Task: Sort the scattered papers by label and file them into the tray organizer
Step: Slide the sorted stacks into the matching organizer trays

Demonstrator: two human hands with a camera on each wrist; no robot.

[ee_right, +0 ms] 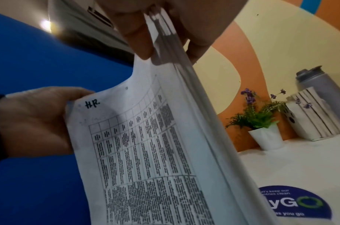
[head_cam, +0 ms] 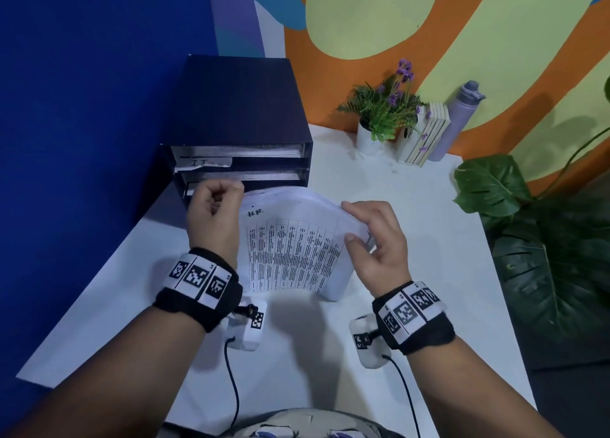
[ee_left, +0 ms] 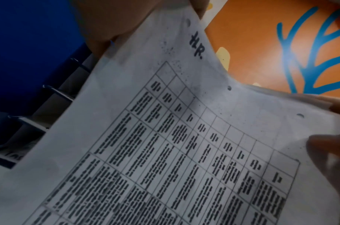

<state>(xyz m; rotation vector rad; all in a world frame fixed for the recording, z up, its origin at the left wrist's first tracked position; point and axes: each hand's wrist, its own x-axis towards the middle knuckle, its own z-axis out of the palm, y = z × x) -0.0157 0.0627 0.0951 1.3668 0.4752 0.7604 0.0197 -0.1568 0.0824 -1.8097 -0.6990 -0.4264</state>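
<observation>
Both hands clamped on papers (head_cam: pixel 293 252) marked "HR", just in front of organizer (head_cam: pixel 244 114): left hand (head_cam: pixel 213 213) pinches near corner, right hand (head_cam: pixel 376 239) grips far edge.

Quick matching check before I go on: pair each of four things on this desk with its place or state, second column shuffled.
Things:
1. stack of papers
2. tray organizer
3. water bottle
4. potted plant

Places or states:
A. at the wall, right of the books
B. held in both hands, top sheet marked HR
C. far left of the table, one shelf tagged IT
D. in a white pot, left of the books

Pairs: 1-B, 2-C, 3-A, 4-D
</observation>
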